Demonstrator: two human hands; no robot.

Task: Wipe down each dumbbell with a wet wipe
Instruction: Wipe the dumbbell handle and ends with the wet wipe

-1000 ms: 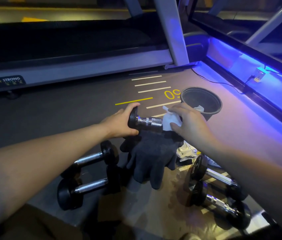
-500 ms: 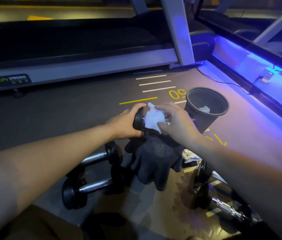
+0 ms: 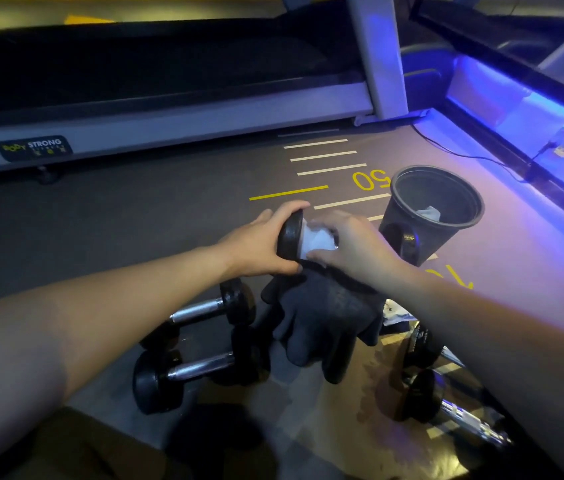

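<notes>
There were five dumbbells: one held, two near left, two near right. One black bin stood far right, and one pair of dark gloves lay centre.

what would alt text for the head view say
A person's left hand grips one end of a dumbbell while the right hand holds a white wipe round its handle. Below lie black gloves and more dumbbells on the gym floor, with a black bin to the right.

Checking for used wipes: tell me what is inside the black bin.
Inside the black bin, one crumpled white wipe lies against the right inner wall. The near wall hides the rest of the bottom, so anything more there cannot be seen.
</notes>
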